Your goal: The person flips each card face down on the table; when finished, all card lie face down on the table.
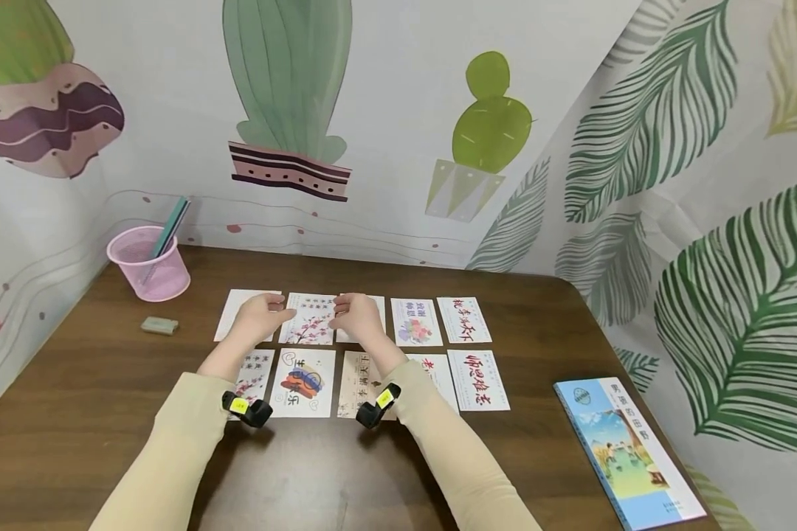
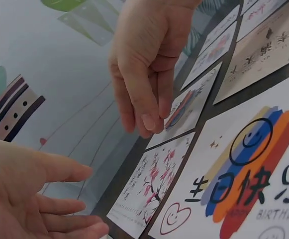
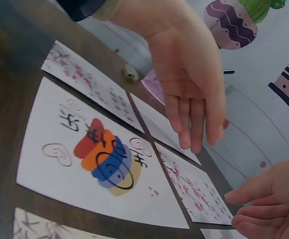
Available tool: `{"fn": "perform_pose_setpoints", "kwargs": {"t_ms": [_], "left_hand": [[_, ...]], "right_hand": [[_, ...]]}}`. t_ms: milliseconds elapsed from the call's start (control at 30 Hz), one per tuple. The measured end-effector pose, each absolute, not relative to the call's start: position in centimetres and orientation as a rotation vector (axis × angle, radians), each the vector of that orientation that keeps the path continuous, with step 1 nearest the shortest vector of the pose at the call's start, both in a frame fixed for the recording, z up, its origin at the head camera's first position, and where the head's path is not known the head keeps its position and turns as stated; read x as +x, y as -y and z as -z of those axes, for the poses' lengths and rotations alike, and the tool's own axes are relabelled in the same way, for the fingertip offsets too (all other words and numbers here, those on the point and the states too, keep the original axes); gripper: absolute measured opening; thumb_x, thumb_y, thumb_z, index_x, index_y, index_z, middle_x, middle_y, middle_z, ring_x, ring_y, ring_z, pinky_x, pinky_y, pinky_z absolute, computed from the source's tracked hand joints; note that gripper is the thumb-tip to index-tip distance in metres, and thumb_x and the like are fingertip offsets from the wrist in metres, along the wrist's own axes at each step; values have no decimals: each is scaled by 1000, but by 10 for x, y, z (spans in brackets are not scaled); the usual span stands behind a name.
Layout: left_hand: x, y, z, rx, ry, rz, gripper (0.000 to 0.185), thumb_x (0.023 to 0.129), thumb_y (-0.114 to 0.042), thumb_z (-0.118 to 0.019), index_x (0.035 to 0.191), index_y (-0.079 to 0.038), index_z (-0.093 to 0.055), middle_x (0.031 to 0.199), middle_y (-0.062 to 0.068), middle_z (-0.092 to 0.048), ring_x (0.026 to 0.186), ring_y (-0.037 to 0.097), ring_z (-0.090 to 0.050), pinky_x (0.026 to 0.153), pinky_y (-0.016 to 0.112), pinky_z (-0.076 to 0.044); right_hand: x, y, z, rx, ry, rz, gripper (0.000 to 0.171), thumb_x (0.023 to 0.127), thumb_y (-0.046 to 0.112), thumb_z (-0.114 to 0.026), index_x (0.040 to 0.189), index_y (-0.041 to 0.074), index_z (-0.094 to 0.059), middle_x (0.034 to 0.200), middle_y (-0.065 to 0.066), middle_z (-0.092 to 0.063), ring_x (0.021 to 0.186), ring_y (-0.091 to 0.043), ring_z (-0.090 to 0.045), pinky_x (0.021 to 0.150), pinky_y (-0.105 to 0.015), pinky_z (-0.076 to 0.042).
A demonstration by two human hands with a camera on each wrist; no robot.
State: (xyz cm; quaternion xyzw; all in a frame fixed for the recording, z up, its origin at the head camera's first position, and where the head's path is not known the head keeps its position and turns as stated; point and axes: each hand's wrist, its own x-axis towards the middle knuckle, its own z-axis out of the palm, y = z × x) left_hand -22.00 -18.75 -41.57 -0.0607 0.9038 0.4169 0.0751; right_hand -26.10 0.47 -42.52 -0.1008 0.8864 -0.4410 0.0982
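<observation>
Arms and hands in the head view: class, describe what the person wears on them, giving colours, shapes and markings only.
Both arms wear long, pale beige sleeves, the left sleeve and the right sleeve ending at the wrists. Each wrist carries a small black device with a yellow label: one on the left, one on the right. The left hand and right hand are bare, with no gloves or rings visible.

Head cam looks down over table; wrist cams sit close, low, both sharing blossom card.
</observation>
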Motion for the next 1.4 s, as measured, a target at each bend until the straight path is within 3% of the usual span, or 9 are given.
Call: {"fn": "perform_pose_setpoints", "kwargs": {"t_ms": [367,733,1133,1400], "left_hand": [[-223,176,415,-184,-2647,-1194,64,99,-28,-52,143,15,-34,141,36,-43,131,49,-43,106,56,-42],[-223,170,414,-221,-2662,-1158,63,98,-28,-51,141,16,-36,141,37,-42,131,50,-42,107,55,-41],[-231,181,425,-355,-2458,-1631,63,97,-14,-54,148,9,-27,145,30,-40,134,43,-40,110,49,-40],[-239,187,434,-280,-2237,-1771,62,100,-14,-49,148,14,-22,150,34,-31,139,43,-36,116,47,-33]], "right_hand": [[-255,7,425,-443,-2772,935,55,80,7,-79,132,5,-60,126,-9,-67,117,-23,-63,92,-31,-54],[-257,9,429,-530,-2814,803,60,77,11,-82,132,4,-60,123,-8,-69,114,-22,-64,93,-31,-54],[-255,6,433,-519,-2815,850,58,78,14,-82,132,4,-60,125,-8,-68,118,-22,-62,102,-33,-48],[-255,5,433,-501,-2796,903,57,81,13,-80,133,5,-59,125,-8,-68,117,-21,-63,101,-34,-49]]}}
